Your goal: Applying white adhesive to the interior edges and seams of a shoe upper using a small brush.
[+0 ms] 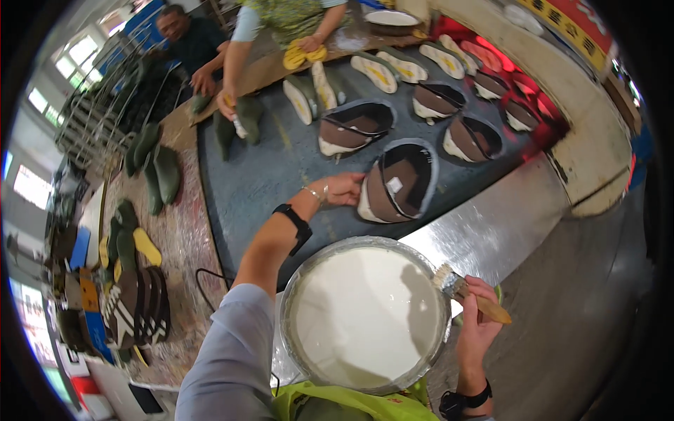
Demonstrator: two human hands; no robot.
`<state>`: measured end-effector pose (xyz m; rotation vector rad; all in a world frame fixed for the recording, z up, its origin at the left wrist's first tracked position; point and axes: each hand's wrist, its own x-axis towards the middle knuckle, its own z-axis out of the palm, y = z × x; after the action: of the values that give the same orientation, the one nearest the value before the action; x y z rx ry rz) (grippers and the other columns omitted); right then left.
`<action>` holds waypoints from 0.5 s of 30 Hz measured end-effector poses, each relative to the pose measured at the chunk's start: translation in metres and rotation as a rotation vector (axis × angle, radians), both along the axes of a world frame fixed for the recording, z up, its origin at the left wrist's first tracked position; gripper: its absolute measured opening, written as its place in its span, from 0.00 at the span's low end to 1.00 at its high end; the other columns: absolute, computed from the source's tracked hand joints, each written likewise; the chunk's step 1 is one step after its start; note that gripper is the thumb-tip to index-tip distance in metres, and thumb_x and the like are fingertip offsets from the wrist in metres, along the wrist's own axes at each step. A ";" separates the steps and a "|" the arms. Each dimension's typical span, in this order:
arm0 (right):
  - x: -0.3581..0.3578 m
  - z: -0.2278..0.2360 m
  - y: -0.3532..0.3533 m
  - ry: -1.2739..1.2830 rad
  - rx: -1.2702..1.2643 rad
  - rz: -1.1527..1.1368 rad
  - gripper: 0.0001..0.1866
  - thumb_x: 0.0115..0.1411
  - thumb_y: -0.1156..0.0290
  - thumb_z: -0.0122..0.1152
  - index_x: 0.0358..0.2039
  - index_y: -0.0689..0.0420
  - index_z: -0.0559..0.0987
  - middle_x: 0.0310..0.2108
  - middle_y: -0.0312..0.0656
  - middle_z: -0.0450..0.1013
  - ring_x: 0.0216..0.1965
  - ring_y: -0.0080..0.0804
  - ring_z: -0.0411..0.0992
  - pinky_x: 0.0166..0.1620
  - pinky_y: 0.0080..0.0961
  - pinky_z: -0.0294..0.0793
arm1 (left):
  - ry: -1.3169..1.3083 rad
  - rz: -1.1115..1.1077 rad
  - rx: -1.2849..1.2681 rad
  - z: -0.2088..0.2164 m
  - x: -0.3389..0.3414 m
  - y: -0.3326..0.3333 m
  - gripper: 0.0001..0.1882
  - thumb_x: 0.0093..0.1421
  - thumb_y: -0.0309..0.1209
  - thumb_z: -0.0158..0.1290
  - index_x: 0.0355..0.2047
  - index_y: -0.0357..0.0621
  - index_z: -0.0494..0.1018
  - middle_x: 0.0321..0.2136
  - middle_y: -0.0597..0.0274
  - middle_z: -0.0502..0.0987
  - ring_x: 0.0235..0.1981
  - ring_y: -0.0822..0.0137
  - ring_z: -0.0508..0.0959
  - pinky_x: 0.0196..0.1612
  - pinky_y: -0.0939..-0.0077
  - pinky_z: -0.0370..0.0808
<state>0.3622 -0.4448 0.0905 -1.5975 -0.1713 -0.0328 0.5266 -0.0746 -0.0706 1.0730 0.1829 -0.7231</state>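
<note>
One brown shoe upper (399,184) is gripped at its toe end by the left hand (342,188) on the dark counter (281,175). One brush (463,290) is grasped by the right hand (479,316), bristles at the rim of one round pan (365,316) filled with white glue. Six more brown uppers are counted further up the counter, the nearest (354,126) just beyond the held one. Four pale soles (379,72) are laid beyond them. Two other people are seen at the far edge.

the basin of paste (365,316) sits nearest the person, the brush (463,289) at its right rim; beyond it a shoe upper (397,184) lies on the belt (281,168), more uppers (421,112) behind.
</note>
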 end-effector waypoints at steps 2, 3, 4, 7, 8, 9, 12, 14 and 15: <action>-0.004 0.003 0.004 0.076 0.050 -0.046 0.07 0.58 0.84 0.49 0.36 0.65 0.73 0.46 0.50 0.68 0.49 0.35 0.67 0.53 0.29 0.67 | 0.067 0.229 0.266 0.013 -0.011 0.010 0.25 0.63 0.29 0.47 0.59 0.41 0.58 0.54 0.56 0.69 0.50 0.65 0.73 0.51 0.70 0.73; -0.005 0.004 0.006 0.056 0.012 -0.031 0.07 0.59 0.83 0.47 0.37 0.65 0.73 0.48 0.52 0.67 0.51 0.38 0.66 0.55 0.32 0.65 | 0.072 0.285 0.264 0.021 -0.023 0.016 0.25 0.63 0.29 0.47 0.59 0.41 0.58 0.54 0.56 0.69 0.50 0.65 0.73 0.51 0.70 0.73; -0.008 0.005 0.008 0.043 -0.007 0.039 0.07 0.59 0.83 0.47 0.37 0.65 0.73 0.48 0.52 0.67 0.51 0.38 0.66 0.55 0.32 0.65 | 0.046 0.295 0.277 0.030 -0.039 0.024 0.25 0.63 0.28 0.46 0.60 0.41 0.57 0.53 0.56 0.69 0.50 0.66 0.74 0.49 0.72 0.73; -0.020 0.007 0.018 -0.053 -0.024 0.057 0.07 0.61 0.81 0.46 0.37 0.65 0.73 0.47 0.50 0.67 0.50 0.35 0.65 0.52 0.30 0.66 | 0.028 0.395 0.372 0.065 -0.113 0.060 0.25 0.62 0.29 0.46 0.59 0.39 0.57 0.52 0.55 0.70 0.49 0.67 0.74 0.48 0.74 0.73; -0.025 0.007 0.020 -0.063 -0.043 0.125 0.07 0.61 0.81 0.46 0.37 0.65 0.73 0.47 0.50 0.67 0.50 0.35 0.65 0.52 0.30 0.66 | 0.017 0.366 0.434 0.075 -0.143 0.072 0.25 0.62 0.30 0.47 0.59 0.38 0.58 0.50 0.54 0.71 0.49 0.68 0.74 0.48 0.75 0.73; -0.029 0.010 0.021 -0.071 -0.084 0.174 0.07 0.62 0.79 0.46 0.39 0.65 0.72 0.51 0.50 0.66 0.51 0.35 0.66 0.53 0.30 0.66 | 0.038 0.431 0.441 0.086 -0.176 0.086 0.25 0.62 0.30 0.47 0.59 0.38 0.58 0.50 0.54 0.71 0.49 0.68 0.74 0.48 0.75 0.73; -0.039 0.012 0.027 -0.134 -0.139 0.294 0.09 0.64 0.77 0.45 0.42 0.66 0.71 0.54 0.49 0.65 0.51 0.34 0.66 0.55 0.28 0.65 | 0.003 0.415 0.780 0.122 -0.280 0.128 0.22 0.60 0.34 0.51 0.53 0.35 0.66 0.43 0.52 0.76 0.46 0.68 0.75 0.47 0.76 0.73; -0.048 0.014 0.032 -0.099 -0.125 0.328 0.09 0.64 0.76 0.45 0.42 0.66 0.70 0.54 0.49 0.65 0.51 0.34 0.66 0.55 0.28 0.66 | -0.160 0.358 1.131 0.155 -0.362 0.161 0.20 0.59 0.34 0.52 0.48 0.34 0.70 0.41 0.53 0.77 0.44 0.66 0.76 0.48 0.73 0.72; -0.051 0.017 0.034 -0.118 -0.146 0.355 0.09 0.65 0.76 0.45 0.42 0.66 0.70 0.54 0.49 0.65 0.51 0.33 0.66 0.54 0.27 0.66 | -0.288 0.278 1.387 0.174 -0.403 0.176 0.19 0.59 0.33 0.52 0.47 0.34 0.71 0.41 0.54 0.78 0.43 0.65 0.76 0.48 0.72 0.71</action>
<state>0.3113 -0.4113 0.1077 -1.6900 -0.5577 0.1642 0.1239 0.1011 0.1038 2.3824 0.6164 -0.0829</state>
